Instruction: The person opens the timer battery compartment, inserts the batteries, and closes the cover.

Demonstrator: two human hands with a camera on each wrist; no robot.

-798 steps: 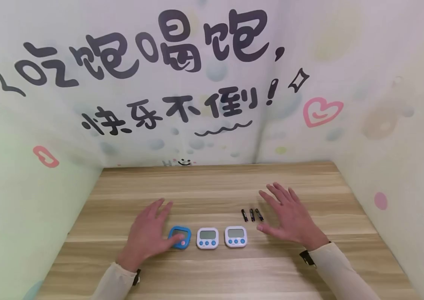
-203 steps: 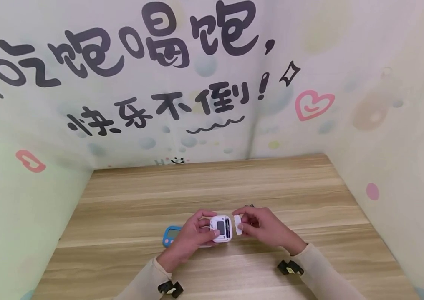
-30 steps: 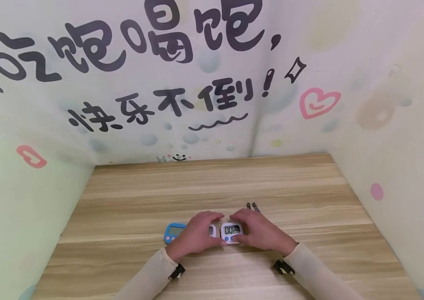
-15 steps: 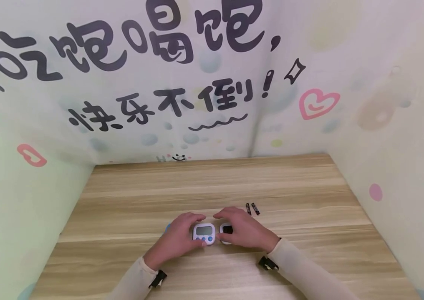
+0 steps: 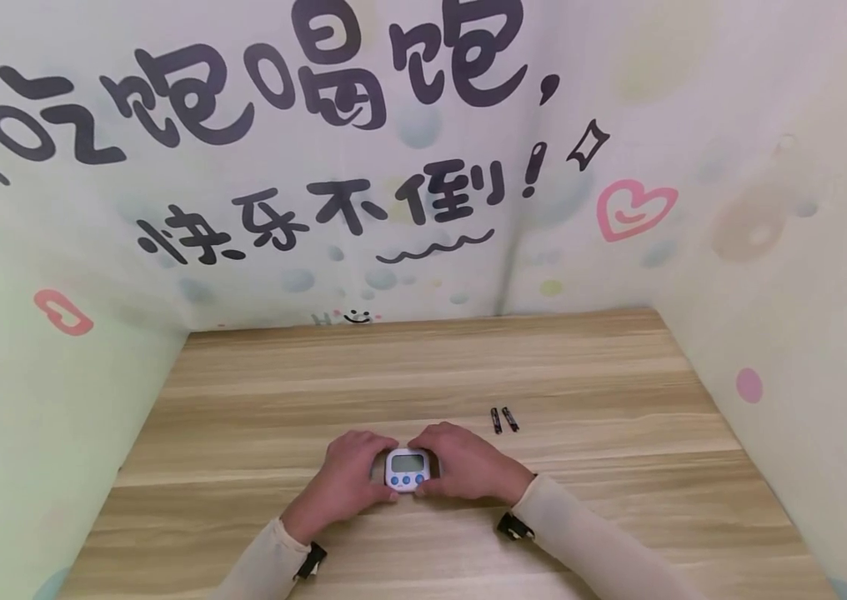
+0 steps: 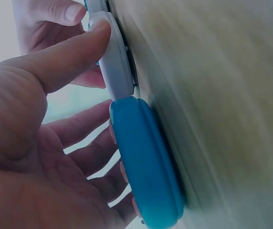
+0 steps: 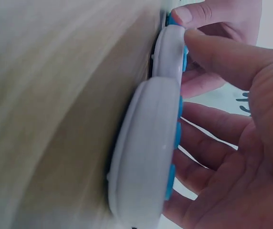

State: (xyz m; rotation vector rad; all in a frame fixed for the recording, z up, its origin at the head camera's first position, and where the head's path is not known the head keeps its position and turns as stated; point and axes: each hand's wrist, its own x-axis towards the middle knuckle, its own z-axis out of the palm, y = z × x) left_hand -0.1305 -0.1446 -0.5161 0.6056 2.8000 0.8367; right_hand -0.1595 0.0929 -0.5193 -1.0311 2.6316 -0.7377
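Left hand (image 5: pixel 343 477) and right hand (image 5: pixel 467 463) are gripping a white timer (image 5: pixel 408 471) between them, batteries (image 5: pixel 510 419) lying beyond the right

My layout: middle timer (image 5: pixel 407 469) flat on the table (image 5: pixel 423 375), my left fingers (image 5: pixel 377 439) at its left end, my right fingers (image 5: pixel 433 435) at its right. Left timer (image 6: pixel 143 162) just left of it, beneath my left fingers; right timer (image 7: pixel 146 148) just right of it, beneath my right fingers. Can't tell if the timers touch. Two batteries (image 5: pixel 496 420), side by side on table, behind and right of my right fingers. Back wall (image 5: pixel 273 304) behind table; left wall (image 5: pixel 108 400), right wall (image 5: pixel 791 333) along its sides.
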